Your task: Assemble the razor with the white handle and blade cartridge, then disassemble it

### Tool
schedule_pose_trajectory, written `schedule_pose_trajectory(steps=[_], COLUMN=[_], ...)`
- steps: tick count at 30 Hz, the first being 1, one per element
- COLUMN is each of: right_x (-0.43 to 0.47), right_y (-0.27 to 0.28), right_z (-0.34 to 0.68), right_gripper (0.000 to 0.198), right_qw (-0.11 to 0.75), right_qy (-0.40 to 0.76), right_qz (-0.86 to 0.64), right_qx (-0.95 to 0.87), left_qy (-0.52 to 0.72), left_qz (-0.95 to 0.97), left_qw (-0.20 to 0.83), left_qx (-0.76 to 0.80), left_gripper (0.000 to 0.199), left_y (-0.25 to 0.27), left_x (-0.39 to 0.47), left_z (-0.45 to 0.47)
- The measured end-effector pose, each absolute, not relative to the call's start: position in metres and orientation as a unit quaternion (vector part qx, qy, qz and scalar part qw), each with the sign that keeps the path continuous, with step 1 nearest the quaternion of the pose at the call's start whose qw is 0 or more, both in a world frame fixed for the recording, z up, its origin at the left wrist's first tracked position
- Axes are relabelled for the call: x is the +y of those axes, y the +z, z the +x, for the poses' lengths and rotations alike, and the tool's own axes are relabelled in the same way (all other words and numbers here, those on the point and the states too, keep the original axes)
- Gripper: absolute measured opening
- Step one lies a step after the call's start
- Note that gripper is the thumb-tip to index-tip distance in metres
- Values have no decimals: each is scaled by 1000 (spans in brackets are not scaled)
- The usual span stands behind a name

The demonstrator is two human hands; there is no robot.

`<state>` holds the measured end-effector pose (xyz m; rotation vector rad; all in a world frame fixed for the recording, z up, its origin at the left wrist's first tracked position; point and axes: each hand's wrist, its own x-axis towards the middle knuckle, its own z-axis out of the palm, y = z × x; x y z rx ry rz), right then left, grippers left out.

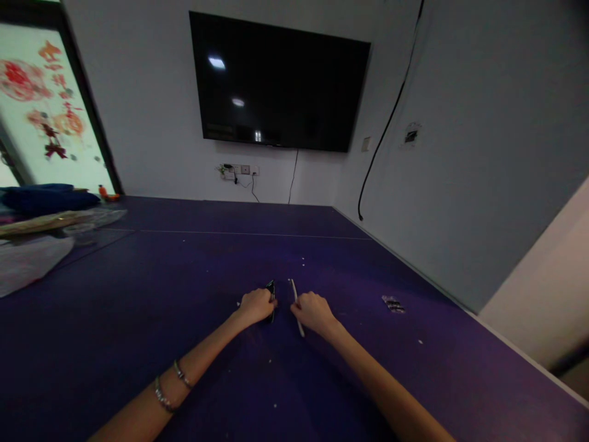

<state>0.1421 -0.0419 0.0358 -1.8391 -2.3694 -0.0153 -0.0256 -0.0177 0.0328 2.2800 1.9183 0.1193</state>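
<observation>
My left hand (256,306) is closed around a small, dark, flat object (270,286) with a light edge; its kind is hard to tell, as the fingers cover most of it. Close by on the right, my right hand (313,312) grips a thin white stick (300,328) whose two ends stick out above and below the fist. A narrow gap separates the two held things. Both hands are low over the middle of the purple tabletop (221,380).
To the right lies a small clear packet with dark pieces (393,304). Several tiny white bits are scattered about. Plastic bags (34,261) and dark blue cloth (50,197) are piled at the left. A black cable (386,126) hangs by the right wall, and a television (280,83) is mounted behind.
</observation>
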Motion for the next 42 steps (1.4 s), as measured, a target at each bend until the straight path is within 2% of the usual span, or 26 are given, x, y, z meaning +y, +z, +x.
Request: schedule_pose_trajectory(steps=[27,35,37,40,42], right_x=[-30,-29,-28,-23,-18], right_y=[26,28,34,42,45], right_z=[131,148,165,207,244], right_gripper=[35,45,41,26,25], right_qw=[77,96,110,153,179], right_qy=[1,1,19,56,65], right_qz=[-609,-612,-608,-569,-549], right_qx=[-790,-785,-786,-806,-814], left_qy=[51,83,99,131,163], left_qz=[768,758,757,745,737], left_qw=[62,87,93,100,105], left_qx=[636,641,639,647,647], left_gripper=[39,44,41,35,33], left_y=[24,26,28,26,23], left_x=[-14,-9,-4,6,14], left_z=[-26,-34,-40,-53,-62])
